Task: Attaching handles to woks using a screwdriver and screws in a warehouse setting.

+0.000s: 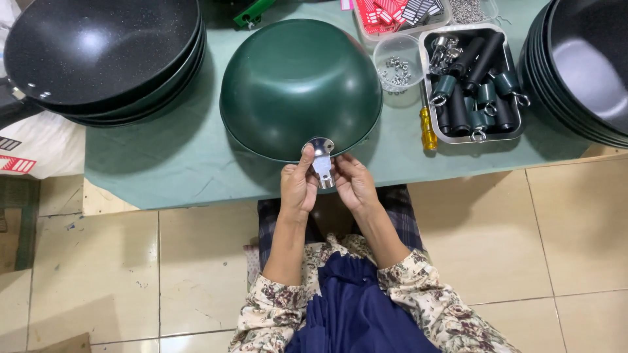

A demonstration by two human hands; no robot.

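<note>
Head view shows my left hand (297, 185) and right hand (354, 183), fingers clamped on a silver handle bracket (320, 159), holding its plate against the near rim of the overturned green wok (297, 85), seemingly to line it up there.

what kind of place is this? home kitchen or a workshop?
Likely a small cookware assembly bench, not a kitchen. Both hands, left hand and right hand, hold a metal handle bracket at an upturned green pan; stacked pans and a tray of handles sit alongside.
</note>
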